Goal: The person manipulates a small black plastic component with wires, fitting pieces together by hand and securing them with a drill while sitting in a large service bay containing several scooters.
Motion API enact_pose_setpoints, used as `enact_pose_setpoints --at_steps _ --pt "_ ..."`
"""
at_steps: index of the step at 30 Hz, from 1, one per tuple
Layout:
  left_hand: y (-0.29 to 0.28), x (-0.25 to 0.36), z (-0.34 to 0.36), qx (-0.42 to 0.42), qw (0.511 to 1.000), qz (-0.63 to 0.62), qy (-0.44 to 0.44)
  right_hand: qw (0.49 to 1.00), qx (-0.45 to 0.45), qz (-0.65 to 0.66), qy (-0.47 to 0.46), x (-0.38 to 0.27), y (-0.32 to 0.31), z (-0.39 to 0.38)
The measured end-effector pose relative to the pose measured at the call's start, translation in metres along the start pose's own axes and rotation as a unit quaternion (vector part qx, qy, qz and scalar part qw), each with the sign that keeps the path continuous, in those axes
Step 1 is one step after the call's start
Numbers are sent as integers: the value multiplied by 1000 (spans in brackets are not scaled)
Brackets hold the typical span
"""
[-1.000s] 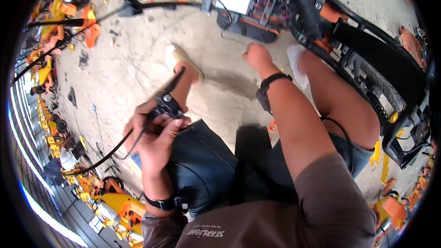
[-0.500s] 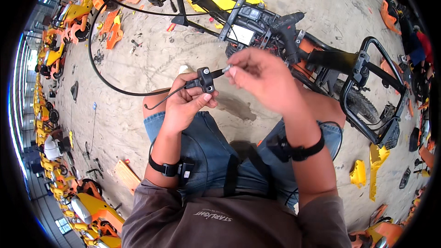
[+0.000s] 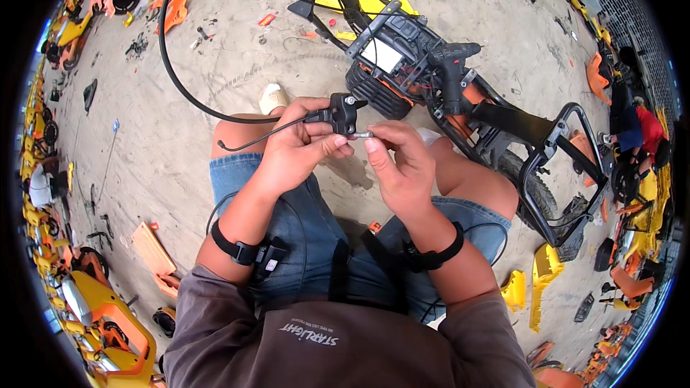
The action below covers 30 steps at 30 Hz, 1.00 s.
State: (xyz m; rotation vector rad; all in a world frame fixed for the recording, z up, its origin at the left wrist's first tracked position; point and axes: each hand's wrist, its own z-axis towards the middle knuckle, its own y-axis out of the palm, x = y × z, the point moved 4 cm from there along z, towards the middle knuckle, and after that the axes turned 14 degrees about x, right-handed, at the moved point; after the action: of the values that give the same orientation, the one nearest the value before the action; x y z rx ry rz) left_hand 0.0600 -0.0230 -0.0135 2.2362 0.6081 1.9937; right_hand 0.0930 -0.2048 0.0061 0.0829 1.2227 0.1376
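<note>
Black lever clamp (image 3: 343,115) gripped by left hand (image 3: 296,145) | small silver bolt (image 3: 364,135) pinched by right hand (image 3: 404,169) at clamp's 4 o'clock

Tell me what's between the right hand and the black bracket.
A small silvery bolt-like piece, seen in the head view: the right hand pinches one end, the other is at the black bracket; whether it is inserted is unclear.

- A vehicle workshop, with a bare concrete floor (image 3: 215,65) spreading beneath the fingers (image 3: 402,136).
- Ahead and right of the fingers: a stripped black vehicle frame (image 3: 512,119), a power drill (image 3: 453,75) resting on it.
- Right of and behind the fingers: loose yellow panels (image 3: 549,267).
- Far left of the fingers: yellow-and-orange vehicles (image 3: 93,282) in a row.
</note>
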Motion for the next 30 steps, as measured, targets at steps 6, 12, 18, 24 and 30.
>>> enact_pose_setpoints --at_steps 6,12,18,24,30 --pt "5 0 -1 1 1000 -1 -13 999 2 -27 19 9 4 -4" --pt "9 -4 2 12 1000 -5 5 995 25 -98 -3 6 7 -8" --pt "17 -6 3 29 1000 -2 12 993 64 -62 77 17 3 -7" --pt "21 -6 7 32 996 70 42 993 68 -77 55 14 3 -5" --pt "25 -6 8 30 997 59 41 985 37 -165 -28 2 -5 9"
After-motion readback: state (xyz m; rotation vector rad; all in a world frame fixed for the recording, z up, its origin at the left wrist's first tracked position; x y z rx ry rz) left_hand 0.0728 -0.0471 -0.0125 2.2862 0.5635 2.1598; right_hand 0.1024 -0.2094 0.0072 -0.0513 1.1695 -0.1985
